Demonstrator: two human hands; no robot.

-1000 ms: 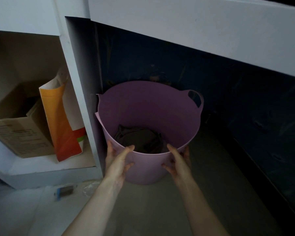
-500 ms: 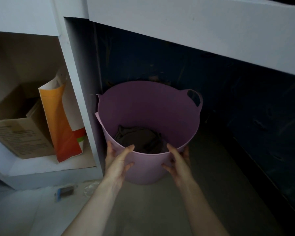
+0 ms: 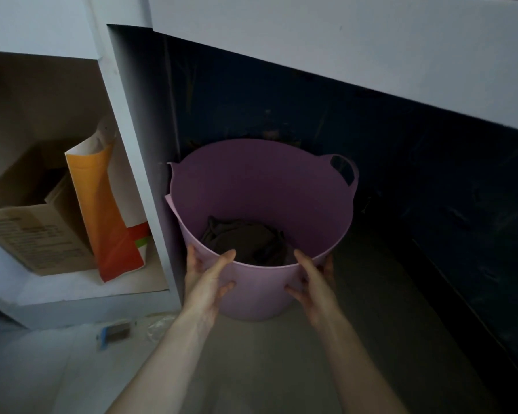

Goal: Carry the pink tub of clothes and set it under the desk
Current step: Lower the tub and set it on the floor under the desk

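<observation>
Head view, left hand: the left hand (image 3: pixel 207 277) grips the near rim of the pink tub (image 3: pixel 260 201); thumb hooked over the lip into the tub, fingers curled against the outer wall.
Head view, right hand: the right hand (image 3: pixel 313 280) has the same hold on the near rim, thumb inside, fingers spread on the outside; both hands are closed on the tub.
Tub position: directly ahead of both hands, in the dark recess below the white desk (image 3: pixel 341 52); its base appears to sit on the floor (image 3: pixel 281 354), though the contact line is in shadow.
Tub left side: beyond the left hand, the rim touches or nearly touches the white desk panel (image 3: pixel 138 162); which of the two cannot be told.
Contents: dark clothes (image 3: pixel 245 240) lie low in the bottom, just past the thumbs.
Handle: one loop handle (image 3: pixel 343 171) shows on the far side, ahead and right of the right hand.
Left of the hands: an open shelf with an orange paper bag (image 3: pixel 108 216) and a cardboard box (image 3: pixel 27 231).
Near the left forearm: a small object (image 3: pixel 115 334) on the floor, too dim to identify.
Judged stage: placement looks almost complete; release remains.
Risk one: the soft rim may catch on the panel if pushed further, causing the tub to tilt.
Risk two: a hasty withdrawal of hooked thumbs could drag the light tub back out.
</observation>
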